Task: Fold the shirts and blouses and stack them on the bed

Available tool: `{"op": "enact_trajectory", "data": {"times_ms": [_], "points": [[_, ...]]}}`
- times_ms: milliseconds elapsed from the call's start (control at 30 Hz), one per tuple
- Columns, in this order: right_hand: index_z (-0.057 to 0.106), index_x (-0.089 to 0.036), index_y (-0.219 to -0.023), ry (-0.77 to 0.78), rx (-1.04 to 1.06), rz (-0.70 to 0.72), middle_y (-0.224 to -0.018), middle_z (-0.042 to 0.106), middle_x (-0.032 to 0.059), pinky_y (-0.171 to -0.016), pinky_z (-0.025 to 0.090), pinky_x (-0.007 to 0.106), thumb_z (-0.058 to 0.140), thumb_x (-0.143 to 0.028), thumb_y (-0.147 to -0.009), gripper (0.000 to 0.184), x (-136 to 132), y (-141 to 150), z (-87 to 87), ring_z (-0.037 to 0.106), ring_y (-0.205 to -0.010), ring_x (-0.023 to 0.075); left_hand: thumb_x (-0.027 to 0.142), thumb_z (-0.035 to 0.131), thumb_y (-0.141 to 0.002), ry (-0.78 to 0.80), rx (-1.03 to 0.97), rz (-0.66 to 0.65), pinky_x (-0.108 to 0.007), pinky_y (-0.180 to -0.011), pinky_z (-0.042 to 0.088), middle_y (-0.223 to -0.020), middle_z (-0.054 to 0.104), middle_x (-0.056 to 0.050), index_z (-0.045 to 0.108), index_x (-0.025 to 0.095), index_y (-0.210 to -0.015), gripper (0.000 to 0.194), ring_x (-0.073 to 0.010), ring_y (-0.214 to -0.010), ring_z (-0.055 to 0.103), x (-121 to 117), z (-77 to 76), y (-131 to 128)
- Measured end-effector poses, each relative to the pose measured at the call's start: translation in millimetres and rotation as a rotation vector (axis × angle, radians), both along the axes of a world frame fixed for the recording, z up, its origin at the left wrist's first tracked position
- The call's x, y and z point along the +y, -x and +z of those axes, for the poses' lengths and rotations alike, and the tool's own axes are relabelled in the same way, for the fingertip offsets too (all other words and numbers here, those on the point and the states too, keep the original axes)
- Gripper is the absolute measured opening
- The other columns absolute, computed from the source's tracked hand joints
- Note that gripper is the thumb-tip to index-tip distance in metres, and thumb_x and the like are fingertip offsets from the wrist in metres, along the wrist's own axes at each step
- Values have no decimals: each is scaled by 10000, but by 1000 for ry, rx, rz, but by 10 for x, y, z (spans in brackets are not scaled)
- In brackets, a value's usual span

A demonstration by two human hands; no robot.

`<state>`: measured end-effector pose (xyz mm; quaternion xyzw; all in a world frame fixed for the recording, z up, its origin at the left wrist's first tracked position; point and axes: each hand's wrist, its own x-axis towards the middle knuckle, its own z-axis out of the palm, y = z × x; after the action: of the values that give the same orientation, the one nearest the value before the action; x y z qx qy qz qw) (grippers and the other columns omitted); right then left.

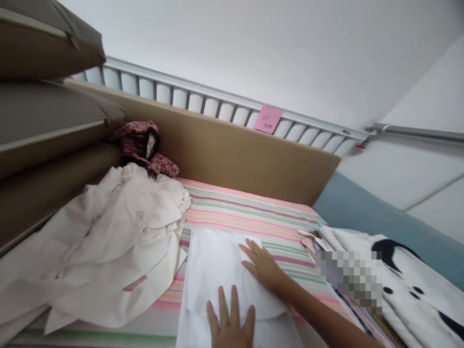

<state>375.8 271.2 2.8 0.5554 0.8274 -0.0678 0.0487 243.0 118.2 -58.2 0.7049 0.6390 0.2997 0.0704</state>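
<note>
A white folded cloth [210, 270], which looks like a garment, lies flat on the striped bedsheet [239, 205]. My left hand [232, 324] rests on its near part with the fingers spread. Farther up, at the cloth's right edge, my right hand [264, 268] lies flat, fingers apart, reaching in from the lower right. Neither hand grips the fabric. Left of the folded cloth is a crumpled cream garment [119, 237], spread loosely over the sheet.
A pink floral cloth item [139, 145] with black trim sits in the back left corner. Padded brown panels [50, 116] stand at left. A tan board [232, 150] and white slatted rail [203, 104] run behind, with a pink note [268, 119]. Folded clothes [409, 285] are stacked at right.
</note>
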Motion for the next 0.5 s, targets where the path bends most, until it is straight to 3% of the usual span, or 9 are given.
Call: {"op": "enact_trajectory", "data": {"times_ms": [100, 200, 333, 400, 500], "points": [[394, -221, -1370, -135, 76, -13, -1493, 236, 120, -1079, 206, 528, 343, -452, -910, 517, -20, 271, 134, 175, -1379, 276, 395, 710, -648, 0, -28, -2, -710, -938, 307, -1305, 536, -95, 619, 407, -1105, 467, -437, -1204, 443, -2, 14, 4], [305, -260, -1412, -206, 231, 173, -1524, 131, 62, -1111, 157, 490, 318, -473, -919, 537, -45, 803, 219, 94, -1398, 229, 366, 680, -692, 1, -27, 8, -736, -922, 299, -1305, 535, -81, 604, 424, -1110, 429, -418, -1201, 456, -7, -9, -33], [255, -275, -1428, -10, 223, 385, -1520, 151, 26, -1132, 86, 477, 304, -546, -906, 591, 15, 1391, -62, 83, -1399, 214, 353, 625, -744, 63, -8, -27, -747, -935, 270, -1292, 551, -55, 602, 436, -1104, 369, -390, -1222, 447, -25, -68, -86], [262, -273, -1426, 46, 192, 431, -1518, 159, 23, -1134, 52, 478, 304, -568, -898, 605, 56, 1499, -186, 73, -1400, 216, 424, 633, -716, 109, -21, -63, -748, -955, 235, -1331, 514, -51, 589, 432, -1126, 413, -396, -1255, 401, -36, -39, -65], [303, -281, -1410, 108, 205, 442, -1512, 188, 24, -1134, 63, 471, 321, -559, -899, 581, 4, 1446, -171, 87, -1398, 214, 531, 613, -682, 184, -74, -152, -748, -964, 199, -1380, 459, -74, 563, 390, -1184, 523, -418, -1292, 329, -64, 140, 44]]}}
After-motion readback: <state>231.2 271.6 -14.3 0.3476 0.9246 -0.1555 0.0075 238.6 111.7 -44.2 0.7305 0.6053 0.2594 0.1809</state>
